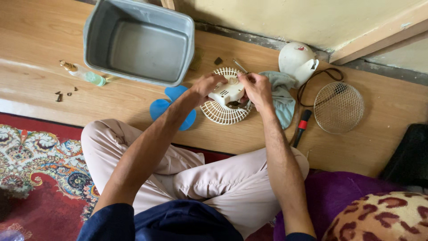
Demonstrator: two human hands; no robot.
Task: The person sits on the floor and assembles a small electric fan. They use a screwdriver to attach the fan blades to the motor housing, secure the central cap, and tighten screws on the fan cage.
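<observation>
A wooden floor (365, 147) carries everything here, with a patterned red rug (35, 178) at the sitter's left knee. Well beyond the fingers sits a grey plastic tub (140, 42); far out to the left of them lies a small spray bottle (84, 73) with a few dark scraps near it. To the right of the fingers, well apart, rests a round wire fan guard (339, 107), and beyond it a white domed housing (298, 60) with a black cord (314, 82) looping off it. A blue fan blade (171, 107) lies just under the left wrist.

Directly beneath both hands is a white ribbed rear grille (220, 111), and on it the white motor unit (228, 91), which both hands grip. The left hand (206, 85) curls its fingers over the unit's left end, pressed together. The right hand (256, 87) is closed on the other end; whether it also pinches the thin metal rod (240, 66) poking out past its knuckles I cannot tell. A grey-green cloth (281, 96) lies under the right hand's far side, and a red-and-black handled tool (302, 127) sits near the right forearm.

The step appears to be working the motor unit against its grille, mid-disassembly or cleaning. The next move likely calls for a steady left-hand hold while the right does the fine turning.
</observation>
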